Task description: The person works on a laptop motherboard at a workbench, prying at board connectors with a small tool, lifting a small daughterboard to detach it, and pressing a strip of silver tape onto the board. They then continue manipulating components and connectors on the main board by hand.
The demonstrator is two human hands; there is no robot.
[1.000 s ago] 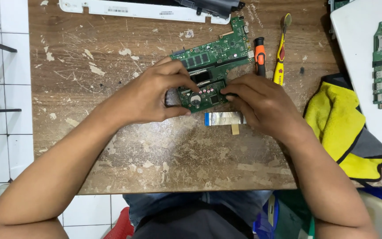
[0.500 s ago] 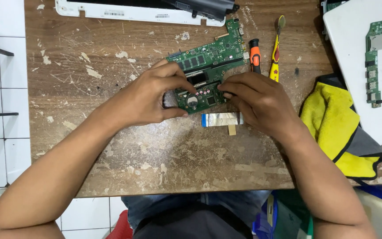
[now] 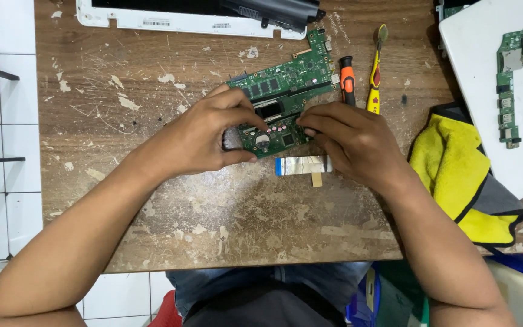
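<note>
The green rectangular circuit board [image 3: 282, 106] is held just above the worn wooden table [image 3: 152, 200] — left hand [image 3: 204, 136] and right hand [image 3: 352, 142] fingers pinched on its near end. Judged light, stiff, fragile — best gripped by bare edges

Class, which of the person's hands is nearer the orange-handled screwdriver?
Right. The right hand lies just below the orange-handled screwdriver; the left hand is farther left, across the green board.

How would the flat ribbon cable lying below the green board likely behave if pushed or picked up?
The ribbon cable looks thin and flat, so probably floppy and very light. Lying flush on the worn wooden table, it would likely slide rather than roll, and be awkward to pinch.
</note>
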